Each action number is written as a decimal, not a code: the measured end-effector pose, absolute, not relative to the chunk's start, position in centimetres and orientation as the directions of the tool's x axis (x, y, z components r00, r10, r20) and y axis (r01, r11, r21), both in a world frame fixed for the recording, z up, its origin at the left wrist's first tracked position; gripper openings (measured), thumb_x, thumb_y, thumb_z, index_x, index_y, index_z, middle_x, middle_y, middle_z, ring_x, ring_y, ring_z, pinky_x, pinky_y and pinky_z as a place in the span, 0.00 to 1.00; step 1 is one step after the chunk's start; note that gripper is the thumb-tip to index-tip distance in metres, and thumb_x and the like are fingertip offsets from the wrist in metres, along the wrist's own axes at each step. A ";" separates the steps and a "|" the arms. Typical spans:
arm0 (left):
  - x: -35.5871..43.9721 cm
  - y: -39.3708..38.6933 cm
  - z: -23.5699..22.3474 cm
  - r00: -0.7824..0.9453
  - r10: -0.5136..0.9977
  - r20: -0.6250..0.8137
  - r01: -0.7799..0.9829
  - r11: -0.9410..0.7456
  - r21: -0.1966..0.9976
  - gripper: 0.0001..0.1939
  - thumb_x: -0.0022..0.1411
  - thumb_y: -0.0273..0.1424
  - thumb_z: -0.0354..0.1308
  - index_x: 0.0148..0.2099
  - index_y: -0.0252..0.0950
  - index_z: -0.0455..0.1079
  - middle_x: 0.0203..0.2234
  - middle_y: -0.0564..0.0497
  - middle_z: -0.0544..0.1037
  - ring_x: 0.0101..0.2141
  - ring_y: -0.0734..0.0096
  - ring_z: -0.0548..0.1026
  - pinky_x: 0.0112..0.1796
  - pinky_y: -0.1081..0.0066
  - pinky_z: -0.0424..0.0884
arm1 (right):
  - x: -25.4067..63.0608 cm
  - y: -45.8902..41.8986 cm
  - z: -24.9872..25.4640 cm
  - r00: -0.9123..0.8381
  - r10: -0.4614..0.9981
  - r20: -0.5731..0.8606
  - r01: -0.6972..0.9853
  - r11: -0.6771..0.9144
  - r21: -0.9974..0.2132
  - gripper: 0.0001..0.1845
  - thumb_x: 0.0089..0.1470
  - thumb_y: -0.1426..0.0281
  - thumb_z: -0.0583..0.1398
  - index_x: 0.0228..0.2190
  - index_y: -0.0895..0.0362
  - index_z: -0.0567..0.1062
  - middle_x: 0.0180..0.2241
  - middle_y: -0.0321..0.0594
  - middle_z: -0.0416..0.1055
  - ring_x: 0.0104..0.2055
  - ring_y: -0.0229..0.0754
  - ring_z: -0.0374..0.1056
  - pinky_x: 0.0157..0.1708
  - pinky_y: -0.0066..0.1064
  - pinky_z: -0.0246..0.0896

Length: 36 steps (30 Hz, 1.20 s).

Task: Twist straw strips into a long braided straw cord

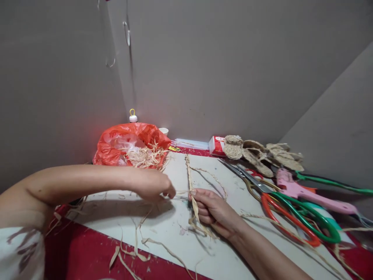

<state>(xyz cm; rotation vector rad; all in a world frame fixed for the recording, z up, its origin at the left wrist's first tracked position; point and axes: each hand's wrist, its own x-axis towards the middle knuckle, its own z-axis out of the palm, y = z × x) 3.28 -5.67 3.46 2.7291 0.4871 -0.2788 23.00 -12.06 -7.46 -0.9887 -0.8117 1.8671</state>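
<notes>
My right hand [210, 210] pinches a thin braided straw cord [189, 171] that stretches away from me over the white board. A flat pale straw end hangs from these fingers. To the left, my left hand [157, 186] has its fingers curled closed, level with the right hand. A thin straw strand [182, 192] spans the gap between both hands; the left fingertips are partly hidden where they meet it. Loose straw strands [166, 249] trail across the board and the red surface below my left hand. A looped thin braid [214, 177] curves off to the right of the cord.
A red plastic bag [101, 149] with straw stands behind my left arm. At right lie scissors with green handles [317, 217], others with orange handles [268, 206], a pink glue gun [314, 194] and woven straw pieces [253, 153]. A red-and-white box [217, 146] sits by the grey wall [204, 77].
</notes>
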 end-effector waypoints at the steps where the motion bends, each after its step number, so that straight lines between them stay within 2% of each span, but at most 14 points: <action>1: 2.5 -6.2 2.5 0.907 0.289 -0.306 0.374 -0.887 0.272 0.05 0.49 0.23 0.59 0.28 0.39 0.71 0.25 0.51 0.76 0.23 0.73 0.65 0.24 0.72 0.56 | 23.0 -12.0 -7.5 -0.324 0.892 -0.314 -0.380 -0.427 -0.821 0.19 0.43 0.63 0.67 0.21 0.57 0.62 0.12 0.19 0.43 0.14 0.23 0.32 0.12 0.18 0.25; 3: 1.7 -6.5 0.7 0.894 0.315 -0.320 0.393 -0.893 0.218 0.05 0.49 0.23 0.58 0.26 0.38 0.69 0.25 0.51 0.75 0.22 0.73 0.64 0.23 0.71 0.54 | 23.0 -12.0 -7.6 -0.324 0.893 -0.312 -0.377 -0.424 -0.823 0.18 0.44 0.64 0.66 0.21 0.57 0.61 0.12 0.19 0.43 0.14 0.23 0.32 0.12 0.18 0.25; 5: 1.5 -6.2 -0.3 0.901 0.319 -0.295 0.396 -0.882 0.256 0.08 0.49 0.21 0.56 0.23 0.37 0.65 0.23 0.52 0.73 0.21 0.74 0.63 0.23 0.72 0.55 | 23.0 -12.0 -7.6 -0.327 0.894 -0.307 -0.372 -0.420 -0.828 0.18 0.45 0.64 0.65 0.22 0.57 0.61 0.13 0.20 0.43 0.14 0.23 0.32 0.12 0.18 0.25; 8: 1.6 -5.3 0.4 0.906 0.306 -0.293 0.418 -0.761 0.496 0.07 0.49 0.20 0.55 0.23 0.36 0.64 0.20 0.55 0.71 0.21 0.77 0.64 0.25 0.75 0.58 | 23.0 -12.1 -7.4 -0.329 0.895 -0.302 -0.369 -0.416 -0.831 0.18 0.45 0.63 0.65 0.22 0.57 0.61 0.13 0.20 0.43 0.14 0.23 0.32 0.12 0.18 0.25; 11: 1.6 -4.6 3.0 0.855 0.412 -0.314 0.488 -0.437 0.756 0.01 0.56 0.27 0.53 0.31 0.36 0.64 0.25 0.54 0.74 0.20 0.80 0.66 0.23 0.77 0.60 | 23.0 -12.2 -7.2 -0.331 0.894 -0.301 -0.366 -0.416 -0.832 0.18 0.44 0.63 0.65 0.22 0.57 0.62 0.12 0.19 0.43 0.14 0.23 0.32 0.12 0.18 0.25; 13: 1.3 -4.1 4.5 0.816 0.499 -0.293 0.473 -0.283 0.835 0.06 0.60 0.33 0.51 0.34 0.36 0.62 0.26 0.52 0.75 0.19 0.80 0.66 0.22 0.76 0.60 | 23.0 -12.2 -7.2 -0.334 0.894 -0.298 -0.365 -0.414 -0.834 0.17 0.44 0.63 0.65 0.22 0.58 0.62 0.12 0.20 0.44 0.14 0.24 0.32 0.12 0.18 0.25; 15: 0.9 -3.5 5.2 0.792 0.562 -0.238 0.457 -0.288 0.842 0.10 0.61 0.38 0.50 0.35 0.36 0.62 0.26 0.51 0.74 0.19 0.79 0.66 0.22 0.75 0.61 | 23.0 -12.1 -7.3 -0.334 0.895 -0.294 -0.369 -0.412 -0.834 0.16 0.44 0.63 0.65 0.22 0.58 0.64 0.13 0.20 0.43 0.14 0.24 0.32 0.12 0.18 0.25; 18: -0.1 -2.1 4.6 0.731 0.677 -0.087 0.550 -0.508 0.663 0.12 0.61 0.38 0.49 0.34 0.35 0.64 0.25 0.50 0.73 0.21 0.78 0.67 0.25 0.74 0.61 | 23.0 -12.0 -7.6 -0.331 0.897 -0.293 -0.372 -0.409 -0.833 0.16 0.45 0.63 0.65 0.23 0.58 0.65 0.13 0.20 0.43 0.14 0.24 0.32 0.12 0.18 0.25; 21: -1.2 -0.6 3.0 0.652 0.754 0.079 0.724 -0.650 0.230 0.09 0.56 0.35 0.53 0.36 0.34 0.67 0.28 0.48 0.73 0.26 0.74 0.68 0.28 0.73 0.60 | 23.0 -11.9 -7.7 -0.316 0.897 -0.309 -0.365 -0.416 -0.833 0.16 0.44 0.63 0.65 0.23 0.58 0.64 0.13 0.20 0.44 0.14 0.24 0.32 0.12 0.19 0.24; 23: -1.9 0.3 2.2 0.601 0.798 0.042 0.798 -0.602 0.017 0.09 0.53 0.33 0.55 0.36 0.34 0.69 0.28 0.48 0.74 0.26 0.72 0.68 0.27 0.73 0.58 | 22.9 -11.9 -7.6 -0.315 0.894 -0.318 -0.363 -0.423 -0.830 0.17 0.44 0.63 0.65 0.22 0.58 0.63 0.13 0.20 0.44 0.14 0.24 0.32 0.12 0.19 0.24; 25: -2.2 1.0 2.1 0.560 0.827 -0.049 0.826 -0.562 -0.041 0.06 0.52 0.30 0.54 0.32 0.34 0.69 0.25 0.49 0.73 0.24 0.73 0.67 0.25 0.74 0.57 | 22.8 -12.0 -7.4 -0.315 0.893 -0.321 -0.366 -0.426 -0.827 0.17 0.43 0.63 0.65 0.22 0.58 0.63 0.12 0.20 0.44 0.14 0.24 0.32 0.12 0.19 0.24; 27: -2.4 1.5 2.8 0.576 0.815 -0.064 0.818 -0.574 0.039 0.05 0.51 0.27 0.53 0.28 0.34 0.69 0.22 0.51 0.72 0.23 0.75 0.66 0.24 0.74 0.56 | 22.8 -12.1 -7.2 -0.311 0.893 -0.325 -0.365 -0.428 -0.827 0.18 0.43 0.63 0.66 0.22 0.57 0.62 0.12 0.19 0.44 0.15 0.24 0.32 0.12 0.19 0.24; 33: -2.8 1.6 7.1 0.521 0.840 0.152 0.675 -0.515 0.529 0.06 0.55 0.30 0.53 0.33 0.33 0.69 0.21 0.54 0.71 0.22 0.79 0.68 0.25 0.77 0.64 | 23.0 -12.1 -7.6 -0.326 0.892 -0.314 -0.368 -0.425 -0.827 0.19 0.45 0.62 0.65 0.22 0.56 0.60 0.13 0.20 0.44 0.15 0.24 0.31 0.12 0.19 0.24; 36: -3.6 1.9 7.9 0.481 0.862 0.159 0.627 -0.466 0.625 0.07 0.56 0.30 0.53 0.37 0.32 0.69 0.24 0.51 0.74 0.25 0.77 0.73 0.27 0.76 0.68 | 23.0 -11.9 -7.9 -0.348 0.886 -0.306 -0.366 -0.429 -0.826 0.19 0.45 0.61 0.65 0.22 0.56 0.60 0.13 0.20 0.43 0.15 0.24 0.31 0.12 0.19 0.24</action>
